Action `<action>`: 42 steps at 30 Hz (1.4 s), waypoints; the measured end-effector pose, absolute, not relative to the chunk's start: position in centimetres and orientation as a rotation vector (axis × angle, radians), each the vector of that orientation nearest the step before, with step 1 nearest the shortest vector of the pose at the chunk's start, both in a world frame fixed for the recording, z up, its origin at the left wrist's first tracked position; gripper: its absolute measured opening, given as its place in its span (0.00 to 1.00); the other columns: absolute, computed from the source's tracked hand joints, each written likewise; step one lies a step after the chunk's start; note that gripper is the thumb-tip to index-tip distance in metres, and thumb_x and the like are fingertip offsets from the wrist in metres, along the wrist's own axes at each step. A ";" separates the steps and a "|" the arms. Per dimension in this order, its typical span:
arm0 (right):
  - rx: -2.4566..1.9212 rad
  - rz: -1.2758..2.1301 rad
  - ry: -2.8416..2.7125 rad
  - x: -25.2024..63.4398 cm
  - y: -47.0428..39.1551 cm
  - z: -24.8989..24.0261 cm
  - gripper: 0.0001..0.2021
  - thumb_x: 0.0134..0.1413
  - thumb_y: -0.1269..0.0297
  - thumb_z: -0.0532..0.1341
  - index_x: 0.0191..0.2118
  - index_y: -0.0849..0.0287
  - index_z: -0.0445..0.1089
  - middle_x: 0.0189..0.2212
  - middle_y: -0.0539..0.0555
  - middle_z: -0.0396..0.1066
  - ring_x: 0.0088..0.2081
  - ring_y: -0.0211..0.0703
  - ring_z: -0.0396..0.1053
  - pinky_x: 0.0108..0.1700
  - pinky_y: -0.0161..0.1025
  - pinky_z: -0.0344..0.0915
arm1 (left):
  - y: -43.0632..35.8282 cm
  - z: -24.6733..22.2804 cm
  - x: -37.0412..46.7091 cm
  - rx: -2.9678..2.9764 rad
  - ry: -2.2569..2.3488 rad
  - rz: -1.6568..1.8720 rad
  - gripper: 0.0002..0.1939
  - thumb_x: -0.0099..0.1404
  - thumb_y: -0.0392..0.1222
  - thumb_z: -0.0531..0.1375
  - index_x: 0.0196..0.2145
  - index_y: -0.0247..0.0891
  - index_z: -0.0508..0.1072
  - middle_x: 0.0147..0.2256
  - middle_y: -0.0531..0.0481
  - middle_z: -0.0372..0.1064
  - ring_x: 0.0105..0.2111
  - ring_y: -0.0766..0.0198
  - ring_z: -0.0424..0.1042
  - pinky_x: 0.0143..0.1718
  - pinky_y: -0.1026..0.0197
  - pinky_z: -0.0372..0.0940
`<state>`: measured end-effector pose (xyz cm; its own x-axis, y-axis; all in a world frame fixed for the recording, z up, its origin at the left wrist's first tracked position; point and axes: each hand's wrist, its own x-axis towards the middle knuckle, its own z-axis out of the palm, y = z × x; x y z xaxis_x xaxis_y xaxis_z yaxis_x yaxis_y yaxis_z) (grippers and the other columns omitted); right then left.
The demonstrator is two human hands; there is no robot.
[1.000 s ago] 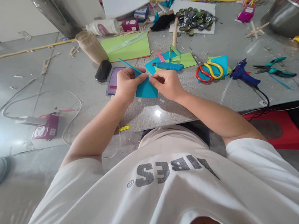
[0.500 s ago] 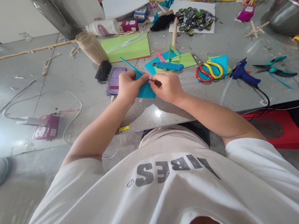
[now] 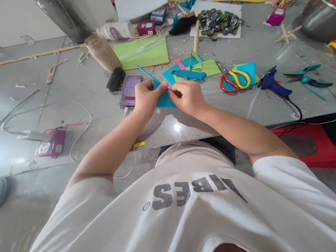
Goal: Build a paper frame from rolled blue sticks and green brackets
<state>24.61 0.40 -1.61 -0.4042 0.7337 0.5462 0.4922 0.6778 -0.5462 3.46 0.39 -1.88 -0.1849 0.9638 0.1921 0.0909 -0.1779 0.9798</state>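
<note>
A sheet of blue paper [image 3: 166, 99] with a narrow raised fold along its far edge is pinched between my two hands near the table's front. My left hand [image 3: 147, 98] closes on the paper, thumb on top. My right hand [image 3: 188, 95] pinches the same fold with thumb and forefinger, its fingertips almost touching the left thumb. Just beyond lie a blue utility knife [image 3: 189, 74] and green paper strips [image 3: 194, 60]. A phone [image 3: 130, 92] with a lit screen is beside my left hand. Right of my right hand are red-and-yellow-handled scissors [image 3: 236, 80].
A blue glue gun [image 3: 275, 82] and teal-handled pliers [image 3: 308, 77] lie at the right. Farther back are green paper sheets [image 3: 143, 54], bottle caps [image 3: 218, 21] on white card, and a jar [image 3: 102, 51]. A metal pot [image 3: 322, 16] stands at the far right.
The blue paper has tilted slightly, its near edge rising a little. Both hands keep their pinch in nearly the same place.
</note>
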 end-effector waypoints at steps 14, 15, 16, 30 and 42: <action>-0.846 0.804 -1.906 24.7 1.5 -1.4 0.23 0.84 0.44 0.68 0.36 0.52 0.74 0.29 0.51 0.68 0.34 0.45 0.64 0.40 0.46 0.67 | 0.7 -0.8 3.5 1.189 1.080 1.460 0.15 0.59 0.37 0.87 0.35 0.43 0.86 0.35 0.49 0.84 0.37 0.57 0.86 0.39 0.59 0.85; -0.841 0.798 -1.897 24.7 1.4 -1.4 0.23 0.84 0.44 0.68 0.36 0.52 0.73 0.29 0.51 0.68 0.34 0.45 0.65 0.40 0.46 0.67 | 0.7 -0.8 3.6 1.168 1.074 1.457 0.15 0.60 0.38 0.87 0.34 0.43 0.85 0.34 0.49 0.84 0.36 0.57 0.86 0.38 0.58 0.85; -0.841 0.785 -1.892 24.7 1.4 -1.4 0.23 0.84 0.44 0.68 0.36 0.52 0.74 0.29 0.51 0.68 0.34 0.45 0.65 0.40 0.46 0.68 | 0.6 -0.9 3.8 1.151 1.068 1.453 0.16 0.62 0.40 0.87 0.34 0.43 0.84 0.33 0.49 0.83 0.34 0.58 0.85 0.37 0.59 0.85; -0.869 0.707 -1.955 24.4 0.6 -1.3 0.19 0.83 0.50 0.66 0.36 0.53 0.76 0.32 0.53 0.76 0.36 0.46 0.69 0.44 0.47 0.66 | 0.4 -1.6 3.7 1.160 1.154 1.494 0.26 0.65 0.34 0.86 0.27 0.42 0.72 0.27 0.56 0.72 0.26 0.68 0.71 0.27 0.65 0.71; -0.881 0.698 -1.973 24.4 0.8 -1.5 0.20 0.86 0.51 0.66 0.37 0.54 0.79 0.31 0.52 0.74 0.36 0.46 0.68 0.44 0.47 0.65 | 0.2 -1.6 3.7 1.302 1.247 1.478 0.25 0.67 0.37 0.88 0.26 0.41 0.77 0.27 0.54 0.70 0.27 0.66 0.71 0.29 0.62 0.72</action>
<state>24.45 0.85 -1.53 -0.3964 0.7897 0.4683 0.3192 0.5968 -0.7362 3.68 0.25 -1.65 -0.1623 0.9640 0.2106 0.0458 -0.2059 0.9775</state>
